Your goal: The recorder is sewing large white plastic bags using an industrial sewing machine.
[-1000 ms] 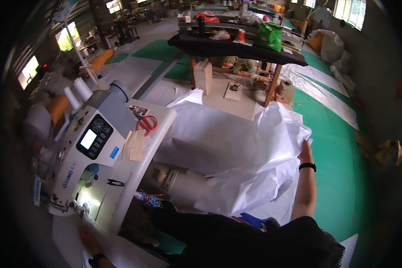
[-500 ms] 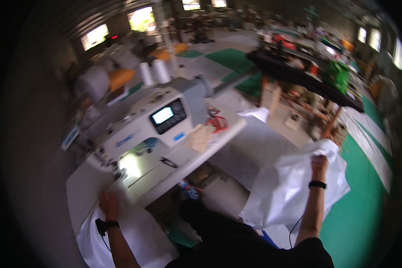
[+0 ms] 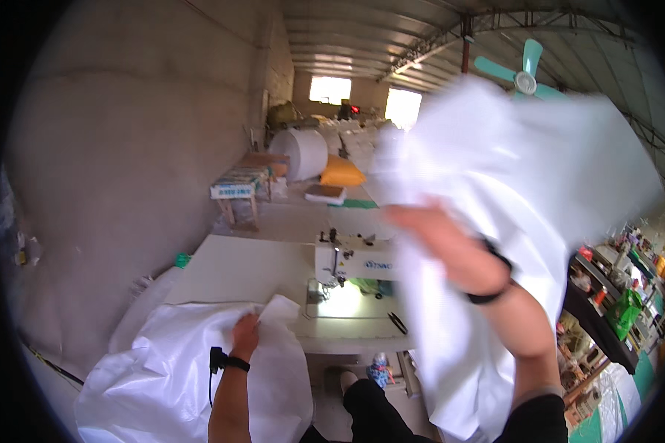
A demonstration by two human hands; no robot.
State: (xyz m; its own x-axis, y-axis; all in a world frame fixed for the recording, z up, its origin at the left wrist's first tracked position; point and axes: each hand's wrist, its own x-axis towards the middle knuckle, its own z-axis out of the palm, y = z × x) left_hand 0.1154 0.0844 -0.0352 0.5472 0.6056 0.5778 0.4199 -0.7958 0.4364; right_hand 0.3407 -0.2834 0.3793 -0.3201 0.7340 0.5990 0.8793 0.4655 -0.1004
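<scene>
My left hand (image 3: 245,336) is closed on the edge of a white plastic sheet (image 3: 170,369), which is draped over the left front of the sewing table (image 3: 251,258). Raised in front of the sewing machine (image 3: 355,258), my right hand (image 3: 451,247) is smeared by motion. A second large white plastic sheet (image 3: 495,170) billows up behind and above it, carried by that hand; the fingertips are blurred at the sheet's left edge. This sheet hides the right part of the machine. The machine's lamp lights the needle area, and dark thread snips (image 3: 397,323) lie on the tabletop.
A bare wall (image 3: 140,148) runs along the left. Behind the table are a white roll (image 3: 303,153), an orange sack (image 3: 342,171) and a small wooden stand (image 3: 236,193). A green ceiling fan (image 3: 525,81) hangs overhead. Cluttered benches with a green bag (image 3: 625,311) stand at right.
My view has swung left and up. My right hand has lifted the second white sheet from the right side up before the machine. My left hand remains at the sheet on the left.
</scene>
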